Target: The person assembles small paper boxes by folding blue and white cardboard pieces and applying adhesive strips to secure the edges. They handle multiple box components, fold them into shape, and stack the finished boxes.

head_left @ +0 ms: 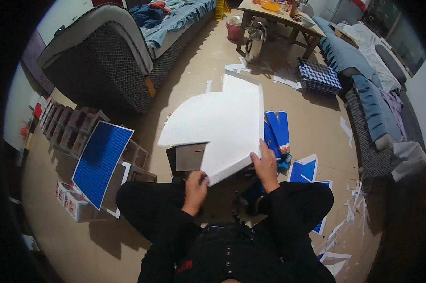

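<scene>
Across my lap and out over the floor reaches a large white foam-like panel [222,118], with a curved left side, a notch and raised edges along its right and near sides. My left hand [195,188] grips its near corner, fingers curled round the edge. On the near right edge, my right hand [265,166] holds it between thumb and fingers. Partly under the panel lie a dark flat board [189,158] and, to the right, blue strips with white borders [280,129]. What else is beneath it is hidden.
To my left, a blue sheet [102,162] leans on clear plastic boxes [78,207]. Blue-and-white pieces [303,170] and paper scraps [356,207] litter the right floor. Farther off are a checkered basket [319,76], a metal kettle [255,42], a wooden table [269,14] and sofas [104,61].
</scene>
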`<state>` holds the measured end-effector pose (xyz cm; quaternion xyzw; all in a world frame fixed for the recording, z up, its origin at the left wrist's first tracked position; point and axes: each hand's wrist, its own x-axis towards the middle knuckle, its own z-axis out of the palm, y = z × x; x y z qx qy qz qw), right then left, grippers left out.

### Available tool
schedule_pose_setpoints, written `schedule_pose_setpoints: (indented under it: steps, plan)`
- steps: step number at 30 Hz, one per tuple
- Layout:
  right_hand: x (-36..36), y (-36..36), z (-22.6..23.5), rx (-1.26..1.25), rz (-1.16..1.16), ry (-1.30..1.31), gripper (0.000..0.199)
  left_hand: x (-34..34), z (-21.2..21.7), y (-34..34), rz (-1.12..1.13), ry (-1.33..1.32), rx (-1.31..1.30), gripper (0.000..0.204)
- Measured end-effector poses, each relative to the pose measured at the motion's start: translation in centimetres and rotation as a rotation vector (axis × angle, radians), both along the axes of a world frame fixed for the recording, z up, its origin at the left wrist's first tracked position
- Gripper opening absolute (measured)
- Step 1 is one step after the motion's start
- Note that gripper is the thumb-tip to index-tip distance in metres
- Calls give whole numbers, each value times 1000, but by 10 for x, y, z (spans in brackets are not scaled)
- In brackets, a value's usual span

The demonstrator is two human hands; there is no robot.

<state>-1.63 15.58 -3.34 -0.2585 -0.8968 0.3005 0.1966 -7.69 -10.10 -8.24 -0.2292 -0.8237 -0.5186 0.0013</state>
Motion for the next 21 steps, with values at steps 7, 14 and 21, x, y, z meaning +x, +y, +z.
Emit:
schedule_pose_setpoints:
  steps: [7,14,21]
  plan:
    - [-40,28,3,191,287,204,60,33,13,61,-110,-207,118,15]
    - [-17,-14,13,138,608,71,46,-22,-19,117,-157,-264,233,23]
    - [4,-6,10,402,417,-2,37,-65,37,97,-366,399,-251,30]
